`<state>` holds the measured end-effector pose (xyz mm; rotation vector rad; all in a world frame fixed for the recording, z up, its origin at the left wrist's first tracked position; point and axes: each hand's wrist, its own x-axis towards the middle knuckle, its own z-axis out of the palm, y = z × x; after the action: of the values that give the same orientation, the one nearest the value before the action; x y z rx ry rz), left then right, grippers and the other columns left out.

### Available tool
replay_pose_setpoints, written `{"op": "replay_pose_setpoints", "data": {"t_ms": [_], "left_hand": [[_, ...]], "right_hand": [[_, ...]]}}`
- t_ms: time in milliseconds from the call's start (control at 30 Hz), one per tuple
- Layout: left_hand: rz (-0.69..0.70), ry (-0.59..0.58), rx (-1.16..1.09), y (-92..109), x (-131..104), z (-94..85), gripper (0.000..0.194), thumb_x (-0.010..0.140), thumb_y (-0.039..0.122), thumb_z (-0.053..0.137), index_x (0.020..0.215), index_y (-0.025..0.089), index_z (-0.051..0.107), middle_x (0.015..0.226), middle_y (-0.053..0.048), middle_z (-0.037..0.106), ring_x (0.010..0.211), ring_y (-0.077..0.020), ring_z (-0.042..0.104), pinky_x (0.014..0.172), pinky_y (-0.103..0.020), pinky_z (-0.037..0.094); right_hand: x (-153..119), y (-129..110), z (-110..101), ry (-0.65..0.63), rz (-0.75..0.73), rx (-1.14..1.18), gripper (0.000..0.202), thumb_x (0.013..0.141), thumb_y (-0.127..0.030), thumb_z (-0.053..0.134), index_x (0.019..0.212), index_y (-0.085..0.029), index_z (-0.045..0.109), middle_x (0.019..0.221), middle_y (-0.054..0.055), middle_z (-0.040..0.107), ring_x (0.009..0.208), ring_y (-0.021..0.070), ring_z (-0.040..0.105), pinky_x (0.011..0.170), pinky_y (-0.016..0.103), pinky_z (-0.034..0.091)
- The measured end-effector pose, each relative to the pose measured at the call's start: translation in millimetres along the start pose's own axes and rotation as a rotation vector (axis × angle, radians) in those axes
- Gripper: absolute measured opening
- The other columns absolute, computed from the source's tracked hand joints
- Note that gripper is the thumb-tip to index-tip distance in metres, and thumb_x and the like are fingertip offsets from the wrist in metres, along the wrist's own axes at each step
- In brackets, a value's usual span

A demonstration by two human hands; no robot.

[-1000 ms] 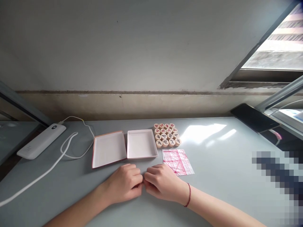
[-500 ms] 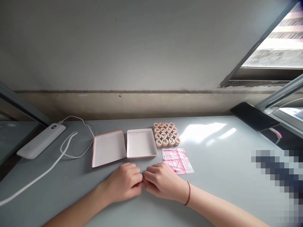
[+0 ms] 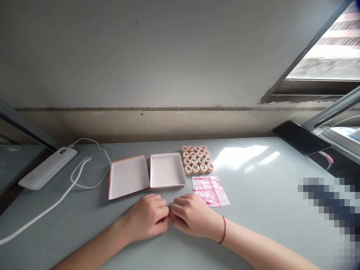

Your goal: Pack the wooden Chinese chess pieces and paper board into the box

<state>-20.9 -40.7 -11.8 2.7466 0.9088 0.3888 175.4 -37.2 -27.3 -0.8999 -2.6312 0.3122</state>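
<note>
My left hand [image 3: 150,217] and my right hand [image 3: 191,215] rest on the grey table as loose fists, knuckles almost touching, and no object shows in either. Just beyond the left one lie a shallow box lid [image 3: 129,178] with a reddish edge and a white open box [image 3: 168,170], both with bare insides. Right of the box, round wooden Chinese chess pieces [image 3: 197,160] stand in a tight square block, with red characters at the back and black ones in front. A folded paper chessboard [image 3: 211,191] with red lines lies flat beside my right hand.
A white power bank [image 3: 47,168] with a white cable [image 3: 53,206] is on the left side. At the back right, a dark phone [image 3: 302,137] leans near the metal frame. A wall [image 3: 168,125] borders the table's far edge. Part of the right side is pixelated.
</note>
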Motion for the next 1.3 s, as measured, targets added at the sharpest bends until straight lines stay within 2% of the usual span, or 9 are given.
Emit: {"op": "replay_pose_setpoints", "data": {"t_ms": [367,567,667,767,900,1000,1133,1233,1300], "left_hand": [[-0.005,-0.002,-0.007,0.7,0.5,-0.2,0.027,0.079,0.015,0.051,0.056,0.019,0.038,0.057,0.002,0.042,0.053,-0.0126,0.036,0.049,-0.029,0.026],[-0.004,-0.016,-0.009,-0.4,0.6,-1.6,0.027,0.078,0.015,0.054,0.057,0.019,0.038,0.057,0.003,0.042,0.054,-0.0124,0.035,0.050,-0.029,0.025],[-0.010,-0.037,-0.015,0.1,0.4,-3.2,0.026,0.077,0.014,0.053,0.057,0.019,0.037,0.057,0.003,0.042,0.054,-0.0125,0.036,0.051,-0.028,0.026],[-0.025,-0.035,-0.027,1.1,0.7,-4.3,0.026,0.077,0.013,0.051,0.057,0.018,0.035,0.056,0.003,0.042,0.054,-0.0123,0.034,0.051,-0.027,0.026],[-0.032,-0.018,-0.032,1.9,1.2,-3.5,0.026,0.076,0.012,0.051,0.056,0.018,0.036,0.055,0.003,0.042,0.053,-0.0117,0.033,0.051,-0.026,0.026],[0.001,0.058,-0.015,3.2,1.6,-4.2,0.026,0.079,0.013,0.049,0.056,0.018,0.038,0.055,0.003,0.042,0.052,-0.0118,0.033,0.051,-0.027,0.027],[-0.066,0.290,0.062,4.3,3.4,-12.2,0.025,0.086,0.014,0.045,0.062,0.018,0.048,0.059,0.001,0.048,0.058,-0.0130,0.041,0.059,-0.027,0.032],[-0.179,0.385,0.169,-0.6,4.5,-17.8,0.012,0.089,0.019,0.048,0.088,0.018,0.060,0.081,-0.003,0.061,0.078,-0.0177,0.051,0.071,-0.031,0.035],[-0.236,0.384,0.255,-6.3,4.1,-18.2,0.020,0.089,0.022,0.050,0.106,0.019,0.059,0.098,-0.007,0.064,0.091,-0.0217,0.052,0.075,-0.034,0.035]], "right_hand": [[1.8,-3.0,-8.5,-0.098,-0.030,-0.051,0.018,0.083,-0.021,0.047,0.065,-0.018,0.049,0.058,-0.002,0.050,0.046,0.0090,0.032,0.047,0.027,0.016],[1.0,6.4,-38.8,-0.222,-0.043,-0.009,0.017,0.082,-0.020,0.050,0.064,-0.018,0.052,0.058,-0.002,0.051,0.049,0.0089,0.036,0.049,0.025,0.020],[-5.7,23.7,-64.8,-0.243,0.101,-0.008,0.015,0.076,-0.018,0.054,0.061,-0.019,0.051,0.058,-0.002,0.052,0.051,0.0085,0.038,0.049,0.024,0.023],[-14.0,40.1,-84.4,-0.269,0.318,-0.072,0.015,0.073,-0.026,0.060,0.063,-0.020,0.050,0.059,-0.002,0.053,0.052,0.0102,0.041,0.048,0.023,0.023],[-22.2,50.6,-88.9,-0.372,0.521,-0.086,0.023,0.069,-0.038,0.065,0.074,-0.021,0.052,0.064,-0.001,0.056,0.051,0.0124,0.045,0.044,0.023,0.023],[-24.3,51.7,-82.6,-0.390,0.549,-0.106,0.017,0.070,-0.032,0.062,0.073,-0.021,0.049,0.065,0.000,0.056,0.050,0.0126,0.044,0.043,0.024,0.023],[-20.8,50.5,-76.0,-0.418,0.553,-0.124,0.012,0.070,-0.017,0.054,0.066,-0.021,0.043,0.062,-0.001,0.051,0.047,0.0109,0.037,0.043,0.025,0.020],[-15.1,48.8,-77.5,-0.462,0.567,-0.116,0.018,0.072,-0.012,0.046,0.062,-0.021,0.034,0.055,-0.003,0.042,0.045,0.0099,0.030,0.043,0.025,0.017],[-12.4,47.4,-82.7,-0.492,0.551,-0.062,0.021,0.072,-0.012,0.044,0.060,-0.021,0.029,0.051,-0.004,0.035,0.045,0.0098,0.025,0.044,0.026,0.016]]}}
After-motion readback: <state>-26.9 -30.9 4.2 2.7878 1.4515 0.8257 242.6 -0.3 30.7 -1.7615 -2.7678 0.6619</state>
